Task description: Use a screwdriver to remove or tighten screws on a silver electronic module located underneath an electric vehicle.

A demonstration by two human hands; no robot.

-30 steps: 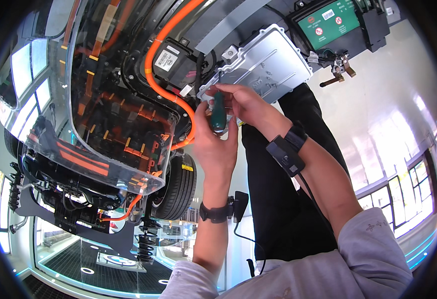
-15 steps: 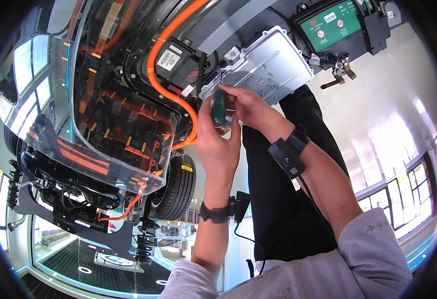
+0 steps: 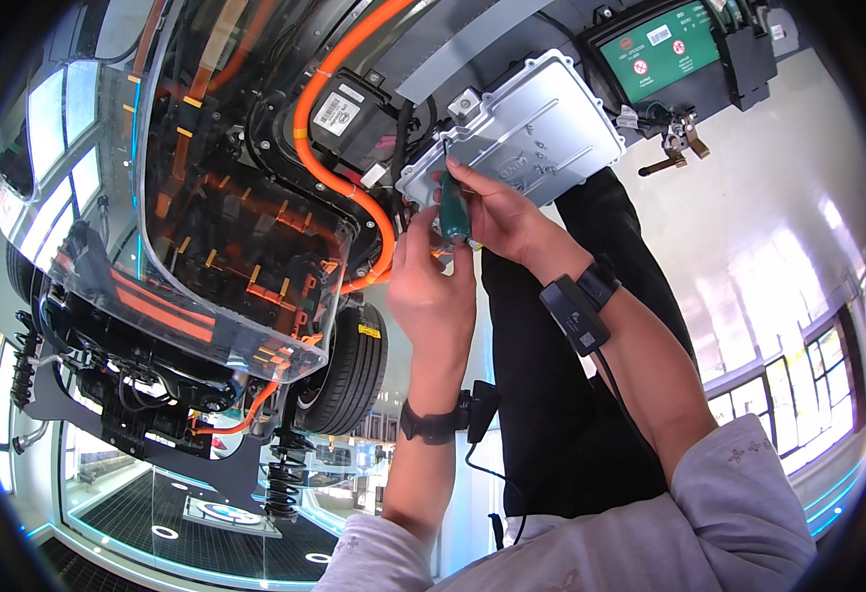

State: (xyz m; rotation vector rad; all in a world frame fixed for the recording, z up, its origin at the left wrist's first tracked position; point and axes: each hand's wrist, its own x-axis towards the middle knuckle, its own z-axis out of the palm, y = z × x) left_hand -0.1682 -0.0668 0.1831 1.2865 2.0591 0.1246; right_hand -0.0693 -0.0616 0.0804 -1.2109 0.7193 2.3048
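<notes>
A screwdriver with a green handle (image 3: 454,209) is between my hands, its thin dark shaft pointing away toward the near-left edge of a ribbed silver metal housing (image 3: 551,118). My right hand (image 3: 507,222) grips it from the right, with the index finger stretched along the upper handle near the shaft. Curled around the handle's lower end from below and the left is my left hand (image 3: 431,286), fingers bent and thumb close to the butt. Where the screwdriver's tip meets the housing is too small to make out.
A thick orange cable (image 3: 304,128) curves past a black labelled module (image 3: 339,111) left of the housing. Clear casing (image 3: 245,345) covers orange-banded parts at left, above a tyre (image 3: 349,380). A green-labelled box (image 3: 655,54) and a brass-coloured bracket (image 3: 675,148) sit far right.
The screwdriver's handle has shifted slightly right and its lean has changed. My right fingers have moved a little with it, while my left hand stays nearly in place below.
</notes>
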